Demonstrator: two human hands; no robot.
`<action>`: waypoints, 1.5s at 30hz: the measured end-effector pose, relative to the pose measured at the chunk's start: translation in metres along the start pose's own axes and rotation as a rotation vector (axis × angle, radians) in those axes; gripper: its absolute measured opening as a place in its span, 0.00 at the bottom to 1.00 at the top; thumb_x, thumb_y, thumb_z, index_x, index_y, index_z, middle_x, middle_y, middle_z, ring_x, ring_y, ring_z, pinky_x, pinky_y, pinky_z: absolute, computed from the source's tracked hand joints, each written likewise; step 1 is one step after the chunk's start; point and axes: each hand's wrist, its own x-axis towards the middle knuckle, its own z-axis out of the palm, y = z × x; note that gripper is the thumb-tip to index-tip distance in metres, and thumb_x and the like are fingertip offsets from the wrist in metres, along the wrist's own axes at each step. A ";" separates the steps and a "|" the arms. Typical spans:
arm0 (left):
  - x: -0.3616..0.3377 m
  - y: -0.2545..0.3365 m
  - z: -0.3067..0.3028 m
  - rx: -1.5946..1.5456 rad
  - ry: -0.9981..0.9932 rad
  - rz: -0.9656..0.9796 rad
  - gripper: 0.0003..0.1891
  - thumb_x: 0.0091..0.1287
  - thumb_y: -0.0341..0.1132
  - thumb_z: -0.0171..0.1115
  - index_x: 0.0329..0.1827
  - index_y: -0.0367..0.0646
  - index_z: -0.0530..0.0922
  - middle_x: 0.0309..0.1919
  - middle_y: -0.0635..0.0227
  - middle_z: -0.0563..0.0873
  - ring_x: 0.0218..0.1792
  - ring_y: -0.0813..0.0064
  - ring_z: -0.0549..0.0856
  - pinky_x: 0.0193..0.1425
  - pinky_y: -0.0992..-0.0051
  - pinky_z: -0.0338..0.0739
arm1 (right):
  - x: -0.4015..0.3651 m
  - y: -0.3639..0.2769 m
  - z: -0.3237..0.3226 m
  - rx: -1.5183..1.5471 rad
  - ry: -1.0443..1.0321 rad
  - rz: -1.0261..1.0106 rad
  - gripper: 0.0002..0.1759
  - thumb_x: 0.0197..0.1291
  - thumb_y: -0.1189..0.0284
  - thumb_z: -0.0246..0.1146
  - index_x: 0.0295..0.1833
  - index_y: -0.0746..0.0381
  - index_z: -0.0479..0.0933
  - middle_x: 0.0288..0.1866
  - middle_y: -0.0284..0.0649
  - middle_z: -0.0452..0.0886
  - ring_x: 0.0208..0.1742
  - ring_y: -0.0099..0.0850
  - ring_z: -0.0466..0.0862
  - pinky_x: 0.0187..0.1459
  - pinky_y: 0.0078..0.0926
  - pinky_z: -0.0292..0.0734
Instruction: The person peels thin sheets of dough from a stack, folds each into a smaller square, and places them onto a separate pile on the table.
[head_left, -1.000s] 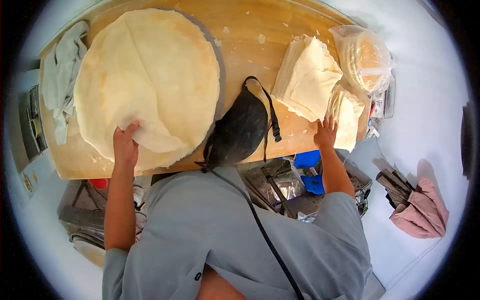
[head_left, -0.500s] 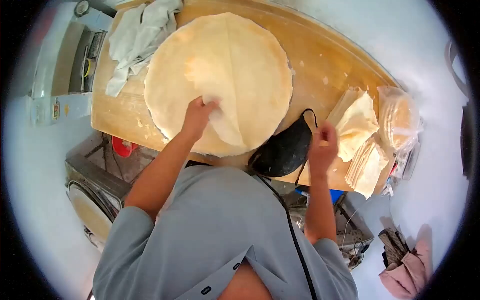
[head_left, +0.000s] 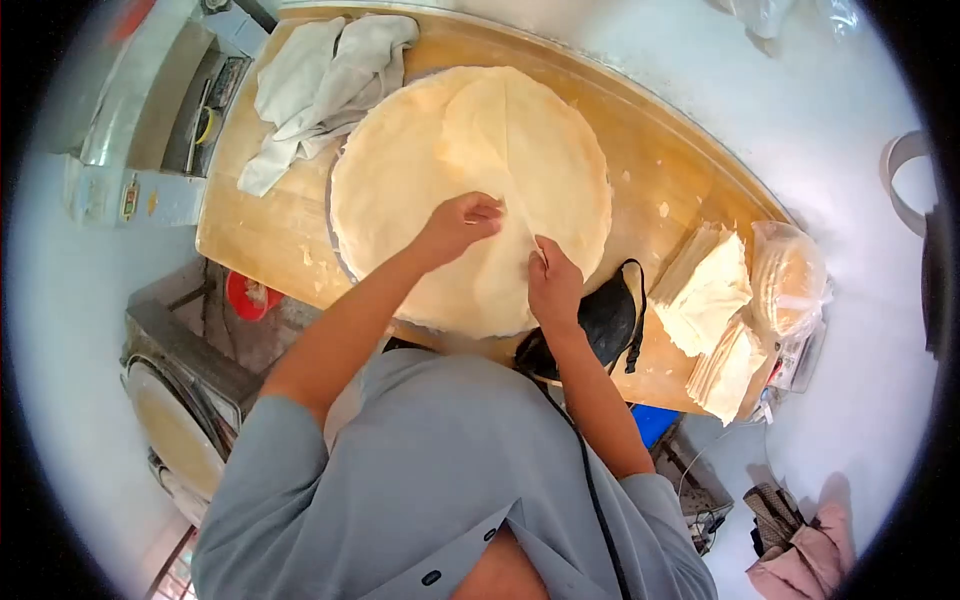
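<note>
A wide, round stack of thin flatbread sheets [head_left: 400, 150] lies on the wooden table in front of me. Its top sheet has a straight fold or cut edge running down from the far side. My right hand [head_left: 555, 285] pinches that thin sheet's edge right of the middle. Over the centre of the stack, my left hand [head_left: 462, 228] has loosely curved fingers, slightly apart, with nothing visible in them. Just right of my right forearm lies a black pouch-like item [head_left: 605, 320] with a strap, partly hidden by the arm.
Folded flatbreads [head_left: 705, 290] lie in piles at the right, beside a clear bag of round flatbreads [head_left: 785, 280]. A grey cloth [head_left: 330, 85] rests at the far left of the table [head_left: 240, 225]. Below its left edge are a red bucket [head_left: 240, 300] and a round griddle [head_left: 175, 430].
My right hand has come left from beside the black item onto the flatbread and now pinches its edge. My left hand has released the flap. The camera view has shifted.
</note>
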 end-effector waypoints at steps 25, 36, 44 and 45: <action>-0.107 0.172 -0.194 0.729 0.423 0.715 0.18 0.54 0.15 0.57 0.47 0.38 0.83 0.49 0.64 0.88 0.57 0.70 0.83 0.71 0.68 0.68 | -0.037 -0.153 -0.054 0.109 -0.492 -0.683 0.17 0.57 0.76 0.61 0.54 0.58 0.79 0.33 0.40 0.81 0.34 0.43 0.84 0.33 0.40 0.78; -0.189 0.290 -0.156 0.717 0.944 0.653 0.10 0.69 0.35 0.67 0.45 0.38 0.83 0.33 0.73 0.85 0.33 0.86 0.80 0.36 0.81 0.75 | 0.058 -0.204 -0.158 0.279 -0.011 -0.456 0.12 0.63 0.73 0.64 0.50 0.67 0.82 0.27 0.37 0.83 0.27 0.21 0.79 0.33 0.22 0.75; -0.151 0.293 -0.159 0.878 0.806 0.726 0.13 0.68 0.41 0.69 0.45 0.39 0.83 0.24 0.81 0.78 0.25 0.89 0.72 0.29 0.82 0.68 | 0.106 -0.199 -0.199 0.304 0.086 -0.493 0.12 0.66 0.70 0.62 0.48 0.67 0.82 0.30 0.35 0.83 0.31 0.21 0.79 0.38 0.22 0.75; -0.156 0.295 -0.145 0.875 0.803 0.727 0.13 0.68 0.41 0.69 0.45 0.39 0.83 0.24 0.81 0.78 0.25 0.89 0.72 0.29 0.82 0.68 | 0.093 -0.201 -0.209 0.311 0.099 -0.506 0.11 0.66 0.74 0.61 0.49 0.67 0.82 0.33 0.37 0.85 0.35 0.23 0.82 0.42 0.23 0.78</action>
